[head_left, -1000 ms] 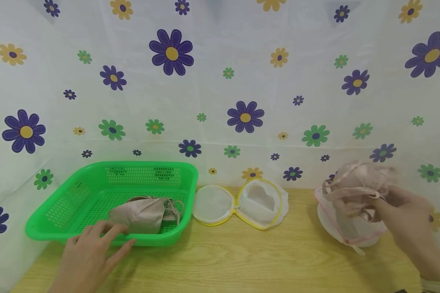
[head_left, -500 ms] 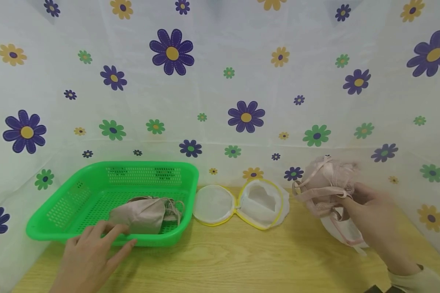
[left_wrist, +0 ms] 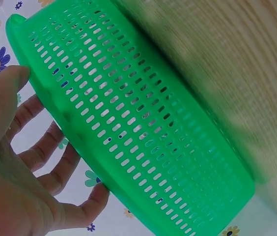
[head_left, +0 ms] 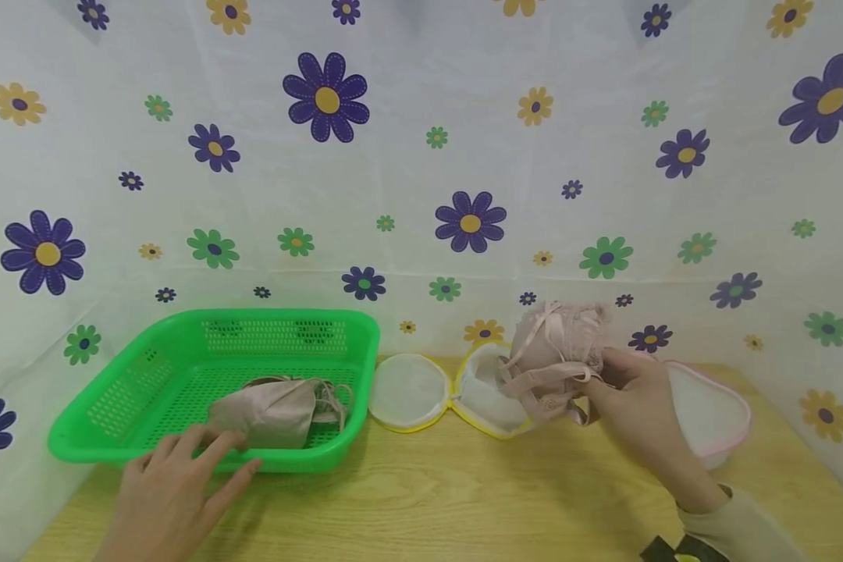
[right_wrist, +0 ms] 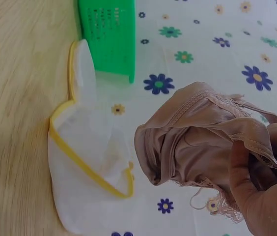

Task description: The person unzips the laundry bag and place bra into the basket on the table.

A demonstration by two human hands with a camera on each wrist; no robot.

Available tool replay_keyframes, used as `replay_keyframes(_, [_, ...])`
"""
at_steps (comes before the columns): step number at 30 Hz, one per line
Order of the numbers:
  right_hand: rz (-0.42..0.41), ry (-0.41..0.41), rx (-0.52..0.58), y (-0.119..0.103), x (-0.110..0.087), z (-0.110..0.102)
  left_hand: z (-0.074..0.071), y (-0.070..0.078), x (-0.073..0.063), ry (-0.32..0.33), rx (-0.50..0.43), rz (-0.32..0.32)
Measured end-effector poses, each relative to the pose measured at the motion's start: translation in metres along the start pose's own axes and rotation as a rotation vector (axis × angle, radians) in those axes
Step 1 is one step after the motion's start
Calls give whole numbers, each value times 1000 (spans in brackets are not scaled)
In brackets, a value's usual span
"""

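Observation:
My right hand holds up a folded beige-pink bra with satin straps and lace trim, pinching it between thumb and fingers. In the right wrist view the bra's satin folds hang off the fingertips. From the head, the bra overlaps the open half of a yellow-trimmed white mesh laundry bag, whose round lid lies unfolded to the left. At the left, my left hand rests loosely on the front rim of a green plastic basket. Inside it lies another beige-pink satin garment with thin straps.
A white mesh bag with pink trim stands on the right of the wooden table, partly behind my right forearm. A white curtain with flower prints hangs directly behind the basket and bags.
My right hand has carried the bra leftward, from over the pink-trimmed bag to over the yellow-trimmed one. My left hand stays on the basket rim.

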State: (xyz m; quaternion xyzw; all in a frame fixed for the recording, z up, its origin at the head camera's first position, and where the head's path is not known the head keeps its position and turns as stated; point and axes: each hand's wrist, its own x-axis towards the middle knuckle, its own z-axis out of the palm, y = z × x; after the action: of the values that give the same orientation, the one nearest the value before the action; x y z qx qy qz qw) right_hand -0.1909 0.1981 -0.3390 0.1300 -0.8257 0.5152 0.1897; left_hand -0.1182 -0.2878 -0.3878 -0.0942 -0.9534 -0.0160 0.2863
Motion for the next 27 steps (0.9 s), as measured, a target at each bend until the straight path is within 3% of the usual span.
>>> replay_keyframes(5, [54, -43, 63, -5, 1, 17, 1, 0, -1, -8, 20, 5])
replay_keyframes(10, [45, -88, 200, -6, 3, 37, 3, -1, -2, 6, 37, 15])
replay_keyframes(17, [129, -119, 202, -13, 4, 61, 3, -1, -2, 60, 33, 35])
replay_keyframes(27, [-10, -147, 258, -19, 15, 93, 1, -2, -1, 27, 37, 29])
